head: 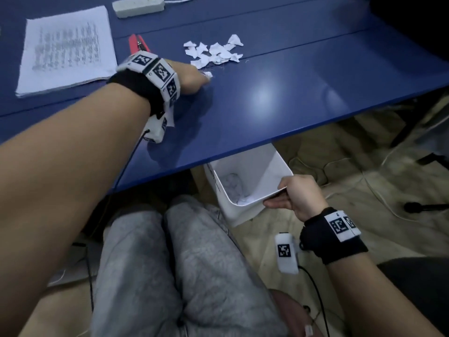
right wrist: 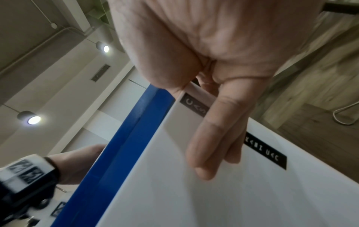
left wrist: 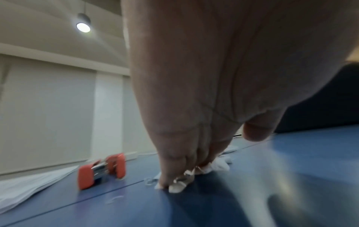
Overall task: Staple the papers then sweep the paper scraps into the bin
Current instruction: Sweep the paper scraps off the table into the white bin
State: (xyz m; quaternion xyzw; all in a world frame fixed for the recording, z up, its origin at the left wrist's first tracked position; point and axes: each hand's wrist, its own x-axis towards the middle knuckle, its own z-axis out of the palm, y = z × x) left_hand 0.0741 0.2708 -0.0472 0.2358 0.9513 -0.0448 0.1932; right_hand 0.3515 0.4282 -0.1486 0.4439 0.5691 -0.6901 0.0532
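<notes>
A pile of white paper scraps (head: 213,53) lies on the blue table (head: 267,98). My left hand (head: 192,79) rests on the table just left of the pile, fingers straight and together, fingertips touching the nearest scraps (left wrist: 219,165). The red stapler (head: 138,43) lies behind my wrist, beside the stack of printed papers (head: 65,49). Below the table's front edge, my right hand (head: 296,195) grips the rim of the white bin (head: 257,166), thumb over the rim and fingers (right wrist: 213,138) flat on the outer wall (right wrist: 213,199). Some scraps lie in the bin's bottom.
A white power strip (head: 138,6) lies at the back of the table. My grey-trousered knees (head: 194,251) are under the table's front edge (right wrist: 126,138), left of the bin. Cables run over the floor at the right.
</notes>
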